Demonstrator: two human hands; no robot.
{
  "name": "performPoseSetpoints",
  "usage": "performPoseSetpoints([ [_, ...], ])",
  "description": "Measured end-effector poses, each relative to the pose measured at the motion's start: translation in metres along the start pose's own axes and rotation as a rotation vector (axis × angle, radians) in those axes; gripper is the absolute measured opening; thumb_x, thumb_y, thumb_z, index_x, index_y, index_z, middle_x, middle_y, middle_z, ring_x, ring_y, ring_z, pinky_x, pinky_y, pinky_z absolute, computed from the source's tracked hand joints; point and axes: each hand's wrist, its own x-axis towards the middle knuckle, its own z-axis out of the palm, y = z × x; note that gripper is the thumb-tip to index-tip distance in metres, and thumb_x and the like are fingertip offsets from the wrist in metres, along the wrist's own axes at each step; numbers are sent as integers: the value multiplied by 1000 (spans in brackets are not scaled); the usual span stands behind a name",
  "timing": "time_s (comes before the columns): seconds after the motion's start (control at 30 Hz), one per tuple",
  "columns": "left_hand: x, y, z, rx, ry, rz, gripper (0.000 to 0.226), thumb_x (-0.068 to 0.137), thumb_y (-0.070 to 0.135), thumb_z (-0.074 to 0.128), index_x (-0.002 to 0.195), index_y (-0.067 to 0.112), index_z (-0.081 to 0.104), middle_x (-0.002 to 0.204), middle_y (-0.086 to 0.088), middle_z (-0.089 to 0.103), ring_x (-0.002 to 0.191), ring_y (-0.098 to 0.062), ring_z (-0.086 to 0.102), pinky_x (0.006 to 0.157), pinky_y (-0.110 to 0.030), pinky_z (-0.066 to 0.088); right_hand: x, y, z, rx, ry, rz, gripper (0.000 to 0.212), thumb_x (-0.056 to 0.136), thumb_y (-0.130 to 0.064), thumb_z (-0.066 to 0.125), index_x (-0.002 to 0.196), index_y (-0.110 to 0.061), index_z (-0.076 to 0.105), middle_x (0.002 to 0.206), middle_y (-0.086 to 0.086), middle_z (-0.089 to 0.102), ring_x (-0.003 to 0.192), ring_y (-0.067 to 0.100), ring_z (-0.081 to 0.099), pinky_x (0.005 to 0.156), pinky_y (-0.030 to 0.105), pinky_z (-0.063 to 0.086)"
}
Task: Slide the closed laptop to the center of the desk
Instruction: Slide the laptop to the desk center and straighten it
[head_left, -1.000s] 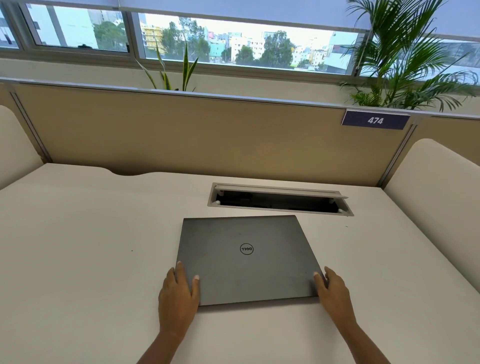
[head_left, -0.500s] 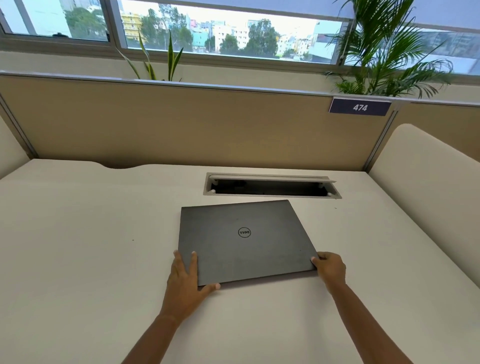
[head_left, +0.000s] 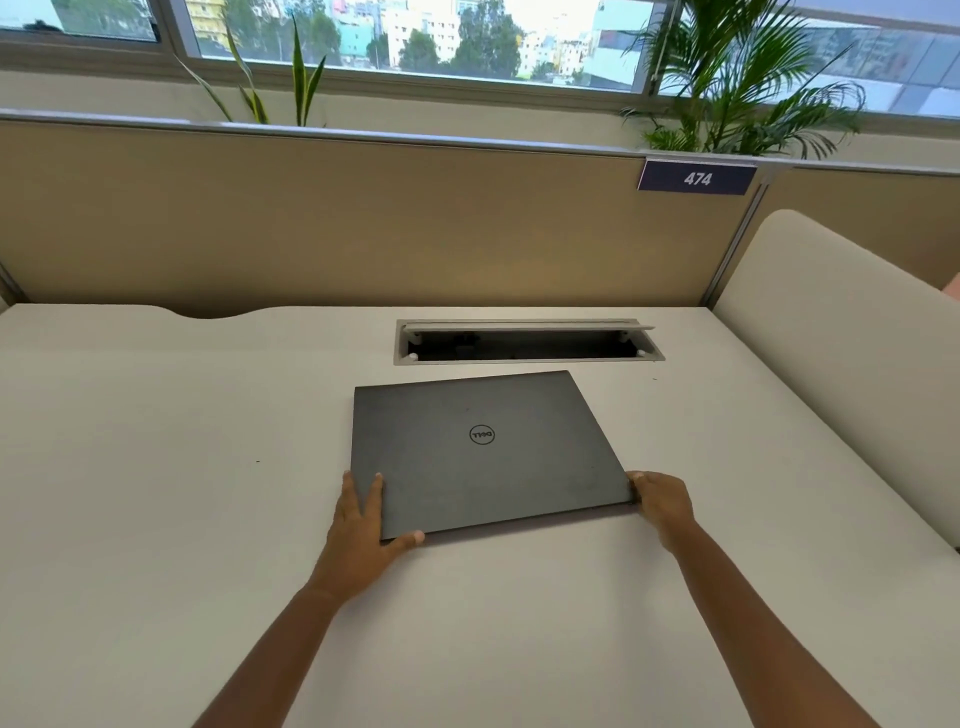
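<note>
A closed dark grey laptop (head_left: 483, 447) with a round logo lies flat on the white desk (head_left: 156, 467), slightly turned, just in front of the cable hatch. My left hand (head_left: 363, 525) grips its near left corner, fingers along the left side and thumb under the front edge. At the near right corner, my right hand (head_left: 662, 506) is curled around the edge. Both forearms reach in from the bottom of the frame.
An open cable hatch (head_left: 527, 342) is recessed in the desk behind the laptop. A tan partition (head_left: 363, 223) with a "474" sign (head_left: 696, 178) closes the back. A cream side panel (head_left: 841, 374) rises at the right. Plants stand behind the partition.
Both hands have changed from resting at the laptop's near edge to gripping its near corners. The laptop has turned slightly and sits farther from me, closer to the hatch.
</note>
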Motion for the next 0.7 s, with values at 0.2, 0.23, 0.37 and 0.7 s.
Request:
performPoseSetpoints([
  [0.2, -3, -17, -17, -428, 75, -33, 75, 87, 19, 63, 146, 4, 19, 144, -16, 40, 132, -30, 40, 112, -43, 34, 3, 2, -10, 198, 23, 140, 35, 89, 6, 36, 115, 25, 47, 124, 40, 52, 113, 51, 53, 105, 44, 45],
  [0.23, 0, -16, -18, -484, 112, -103, 69, 89, 19, 59, 145, 3, 22, 140, -18, 46, 128, -33, 45, 108, -41, 37, 2, 2, -9, 193, 6, 137, 33, 88, 5, 39, 111, 24, 52, 115, 41, 57, 95, 49, 59, 92, 38, 51],
  [0.37, 5, -7, -23, -402, 130, -280, 39, 89, 18, 59, 117, -8, 54, 110, -25, 61, 108, -41, 58, 91, -44, 49, 1, -6, 4, -64, -26, 60, 28, 87, -11, 54, 69, 9, 59, 77, 16, 45, 74, 24, 40, 69, 34, 35],
  [0.7, -4, 1, -18, -317, 42, -259, 71, 66, 13, 83, 122, -4, 45, 125, -25, 45, 106, -37, 54, 88, -37, 46, 9, -13, 12, -122, -41, 139, 49, 77, -18, 75, 108, 15, 56, 111, 27, 62, 109, 41, 58, 99, 49, 48],
])
